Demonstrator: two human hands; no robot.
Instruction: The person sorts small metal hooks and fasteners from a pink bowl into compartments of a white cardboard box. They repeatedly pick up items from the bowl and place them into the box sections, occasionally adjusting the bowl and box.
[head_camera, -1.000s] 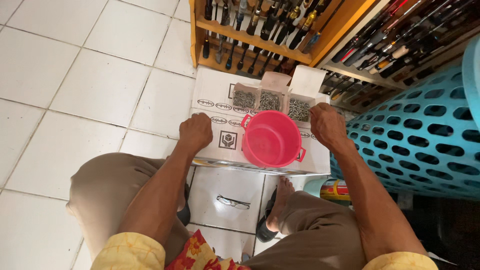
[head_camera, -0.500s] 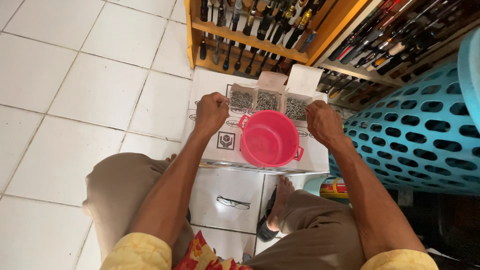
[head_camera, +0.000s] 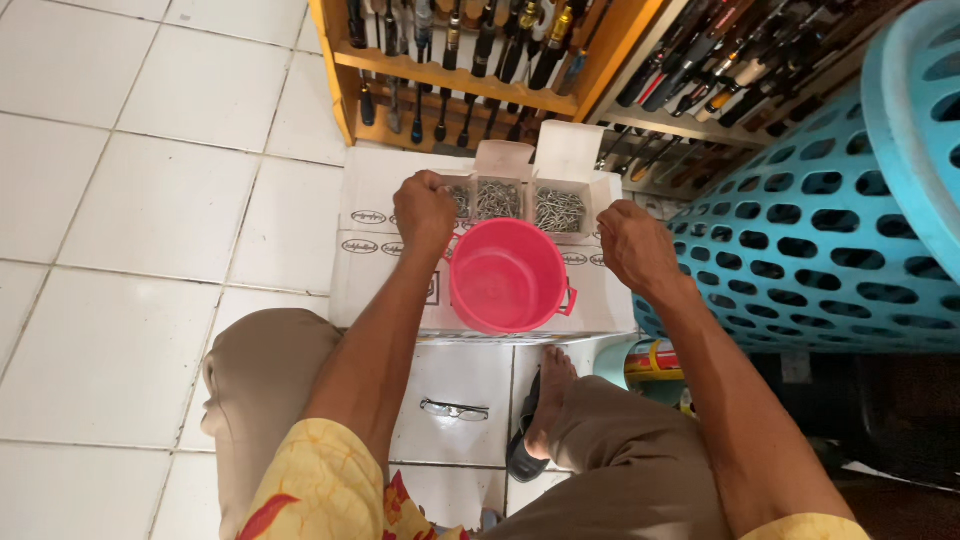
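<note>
Left hand's (head_camera: 424, 208) fingertips behind knuckles; blue basket (head_camera: 830, 230) cropped at right edge

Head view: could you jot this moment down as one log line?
left hand closed at leftmost small box | right hand on white carton, holding nothing | pink bucket between hands

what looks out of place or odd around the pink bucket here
A pair of glasses lies loose on the floor tiles by the bare foot, where it could get stepped on. The pink bucket and boxes of small metal pieces sit tidy, nothing spilled.
</note>
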